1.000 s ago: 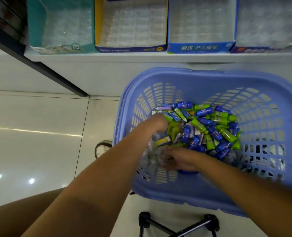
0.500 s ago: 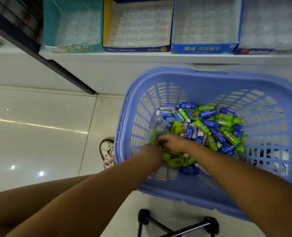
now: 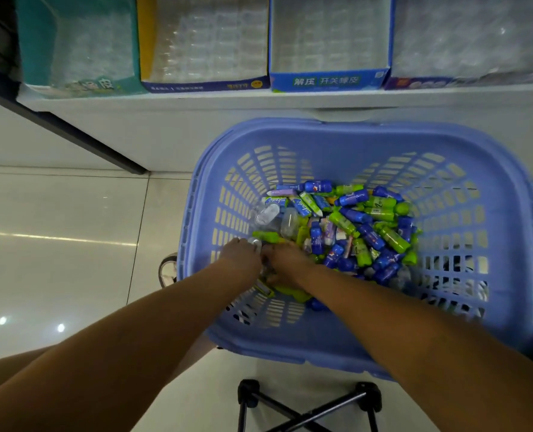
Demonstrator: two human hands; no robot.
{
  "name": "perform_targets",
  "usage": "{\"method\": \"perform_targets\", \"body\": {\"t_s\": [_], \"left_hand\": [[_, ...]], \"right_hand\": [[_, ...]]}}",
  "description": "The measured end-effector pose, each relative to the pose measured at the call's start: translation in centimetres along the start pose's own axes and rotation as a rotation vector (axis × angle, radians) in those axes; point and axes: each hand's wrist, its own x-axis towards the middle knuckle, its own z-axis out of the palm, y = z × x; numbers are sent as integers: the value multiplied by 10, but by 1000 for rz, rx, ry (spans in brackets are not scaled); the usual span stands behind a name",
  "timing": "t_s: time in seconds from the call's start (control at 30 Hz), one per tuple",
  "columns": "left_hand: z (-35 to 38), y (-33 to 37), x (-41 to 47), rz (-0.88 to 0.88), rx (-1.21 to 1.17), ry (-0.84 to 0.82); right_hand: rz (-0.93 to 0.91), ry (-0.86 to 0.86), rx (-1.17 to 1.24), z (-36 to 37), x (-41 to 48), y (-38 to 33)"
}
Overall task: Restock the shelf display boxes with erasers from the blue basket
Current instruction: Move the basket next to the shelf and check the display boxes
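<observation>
My left hand [image 3: 242,255] and right hand [image 3: 285,265] side by side mid-frame, both dug in among erasers [image 3: 365,226] in the blue basket [image 3: 290,350], grip I cannot tell, display boxes [image 3: 327,81] along the top edge.

A single head-worn view looks forward and steeply down from close above the basket [image 3: 290,353]; the shelf [image 3: 196,99] crosses the top edge, farther off; floor [image 3: 56,260] fills the left.
</observation>
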Motion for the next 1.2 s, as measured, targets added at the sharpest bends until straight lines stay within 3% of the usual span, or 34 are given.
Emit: {"method": "perform_targets", "body": {"t_s": [0.13, 0.27, 0.33, 0.47, 0.63, 0.87, 1.0, 1.2], "left_hand": [[-2, 0, 3, 20, -106, 80], [-7, 6, 4, 113, -179, 229], [-7, 4, 6, 138, -178, 220], [-13, -10, 12, 75, -97, 104], [-23, -17, 12, 61, -76, 17], [-18, -27, 9, 120, -96, 77], [-6, -16, 16, 136, -105, 19], [11, -4, 16, 178, 56, -50]], "right_hand": [[67, 116, 244, -2, 3, -2], [60, 288, 672, -3, -7, 0], [109, 350, 711, -3, -6, 0], [147, 228, 736, -6, 2, -1], [26, -21, 414, 6, -2, 0], [-19, 30, 349, 17, 4, -8], [-50, -93, 256, 15, 8, -4], [-186, -366, -127, -3, 3, 3]]}}
